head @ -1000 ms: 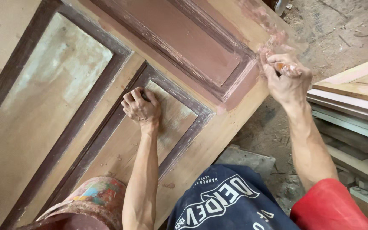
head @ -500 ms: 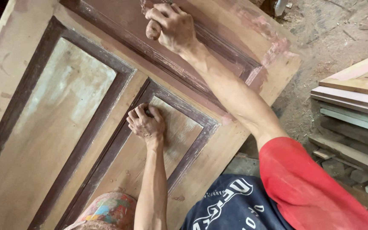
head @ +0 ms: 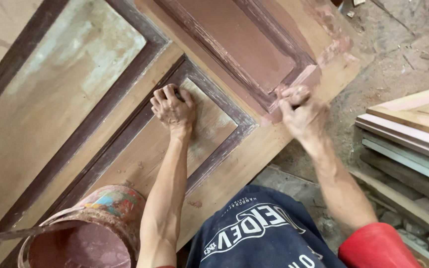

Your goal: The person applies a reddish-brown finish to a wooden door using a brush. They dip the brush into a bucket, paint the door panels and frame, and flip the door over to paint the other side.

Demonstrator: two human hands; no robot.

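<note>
— Head view: why does the left hand point(head: 172, 106) sit fisted on the wooden door point(head: 65, 114)?
— It presses down at the corner of a recessed panel, likely to brace the body; fingers curled shut, and whether it grips anything I cannot tell.
— And the right hand point(head: 301, 113)?
— At three o'clock from the left, closed around something small, blurred, at the reddish filler point(head: 323, 54) by the door's edge.
— Counts?
— One door with three panels showing, one paint bucket point(head: 100, 223) at seven o'clock, one stack of boards point(head: 413, 129) on the floor at three o'clock.
</note>
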